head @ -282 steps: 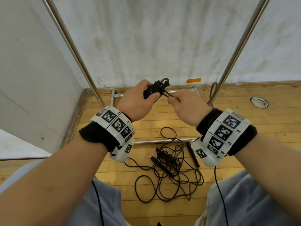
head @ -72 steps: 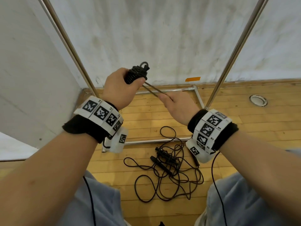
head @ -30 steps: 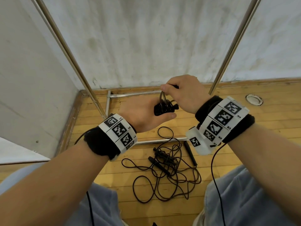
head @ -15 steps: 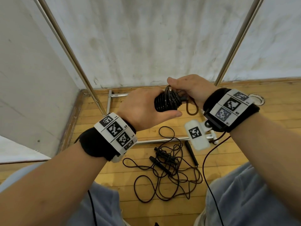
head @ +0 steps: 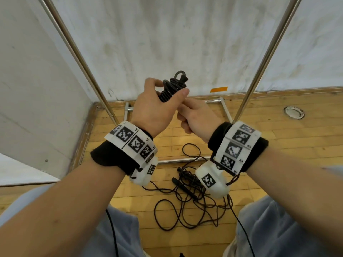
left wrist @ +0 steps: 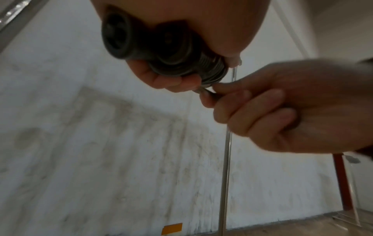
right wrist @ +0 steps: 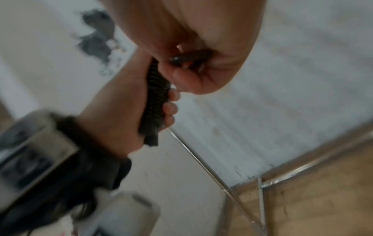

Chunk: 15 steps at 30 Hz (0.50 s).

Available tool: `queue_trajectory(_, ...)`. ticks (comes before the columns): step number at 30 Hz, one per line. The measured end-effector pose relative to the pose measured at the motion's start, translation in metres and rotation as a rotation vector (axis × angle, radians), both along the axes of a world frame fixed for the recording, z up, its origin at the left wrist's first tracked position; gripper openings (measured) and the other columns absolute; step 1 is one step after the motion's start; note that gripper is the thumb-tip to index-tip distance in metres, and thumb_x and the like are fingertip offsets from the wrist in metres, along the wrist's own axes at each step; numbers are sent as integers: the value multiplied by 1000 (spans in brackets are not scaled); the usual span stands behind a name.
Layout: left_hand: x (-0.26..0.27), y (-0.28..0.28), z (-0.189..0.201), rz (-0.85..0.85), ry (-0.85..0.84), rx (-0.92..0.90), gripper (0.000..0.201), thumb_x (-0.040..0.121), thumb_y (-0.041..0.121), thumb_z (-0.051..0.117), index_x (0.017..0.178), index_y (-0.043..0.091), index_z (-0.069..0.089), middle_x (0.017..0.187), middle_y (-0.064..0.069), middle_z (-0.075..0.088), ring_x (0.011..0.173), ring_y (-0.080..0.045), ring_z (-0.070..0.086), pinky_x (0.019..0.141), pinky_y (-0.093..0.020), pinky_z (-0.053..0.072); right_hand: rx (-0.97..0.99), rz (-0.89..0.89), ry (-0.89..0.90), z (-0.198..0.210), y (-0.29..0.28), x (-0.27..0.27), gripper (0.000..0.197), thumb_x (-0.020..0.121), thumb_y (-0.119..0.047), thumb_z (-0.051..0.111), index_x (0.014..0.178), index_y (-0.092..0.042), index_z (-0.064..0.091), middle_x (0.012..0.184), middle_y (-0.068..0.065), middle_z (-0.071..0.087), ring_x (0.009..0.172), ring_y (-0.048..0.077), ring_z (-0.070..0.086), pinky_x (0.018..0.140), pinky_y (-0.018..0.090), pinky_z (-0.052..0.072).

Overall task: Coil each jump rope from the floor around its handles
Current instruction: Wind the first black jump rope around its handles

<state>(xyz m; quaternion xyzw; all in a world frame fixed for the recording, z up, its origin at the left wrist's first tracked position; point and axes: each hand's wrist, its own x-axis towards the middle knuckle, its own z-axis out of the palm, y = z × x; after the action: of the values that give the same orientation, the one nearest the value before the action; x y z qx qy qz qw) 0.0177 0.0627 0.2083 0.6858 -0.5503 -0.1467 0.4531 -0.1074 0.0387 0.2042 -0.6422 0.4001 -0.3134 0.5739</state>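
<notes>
At chest height before the wall: one jump rope bundle (head: 171, 88), black cord wound in tight turns around its paired handles, a small loop standing proud at the top end. Held upright in the left hand (head: 154, 110), fingers and thumb wrapped firmly round the coils, presumably to keep the turns from slackening while the tail is dealt with. The left wrist view shows the round butt ends of both handles side by side under the palm.

Just beside and below it: the right hand (head: 196, 117), fingers curled, pinching a short length of cord tail (left wrist: 203, 91) where it leaves the bundle. The pull looks aimed at drawing the last turn snug, or tucking the end under; which of the two cannot be told. The right wrist view is blurred, though a dark bit of cord shows inside the closed fingers.

On the wooden floor (head: 297, 145), between the knees and near a metal frame bar (head: 178, 160): loose rope pile (head: 189, 199), black cord in a tangle with slim handles lying in it. How many ropes it holds cannot be counted. Uncoiled, awaiting its turn.

Status, as judged: first bundle close to finished; pile on the floor not yet begun. Risk: releasing the left hand before the tail is secured would likely let the coils spring loose.
</notes>
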Motion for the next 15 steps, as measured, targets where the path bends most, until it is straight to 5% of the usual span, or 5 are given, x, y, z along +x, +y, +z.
queue_trajectory(5,0,-3,-6,-122,-182,99,65,86,65,43,133,22,35,83,13,58,70,-4,58,55,-25,41,-190,12,207,7,-7,-6,30,94,-6,40,65,-11,46,54,-2,38,45,11,30,45,25,26)
queue_trajectory(8,-1,1,-5,-333,-27,200,56,97,45,43,143,21,22,92,12,52,71,2,52,56,-14,38,-213,25,262,9,-12,-15,36,92,-2,42,59,-17,44,50,-5,37,43,10,29,45,23,25)
queue_trajectory(9,0,2,-3,-393,40,223,53,98,38,44,142,20,21,90,11,51,70,1,52,58,-15,41,-224,32,279,10,-13,-18,37,92,-1,43,59,-18,44,50,-6,37,43,11,29,45,23,25)
queue_trajectory(12,5,5,6,-438,123,227,43,92,27,60,126,18,35,100,-3,59,80,-19,64,73,-43,55,-265,85,349,13,-15,-23,33,91,-2,44,61,-16,46,53,-5,38,47,12,31,48,23,27)
queue_trajectory(15,11,3,11,-425,210,234,45,80,24,75,111,17,44,108,-8,62,86,-24,69,81,-42,57,-266,138,377,16,-15,-26,27,91,-2,45,67,-14,50,54,-7,43,46,9,35,47,21,30)
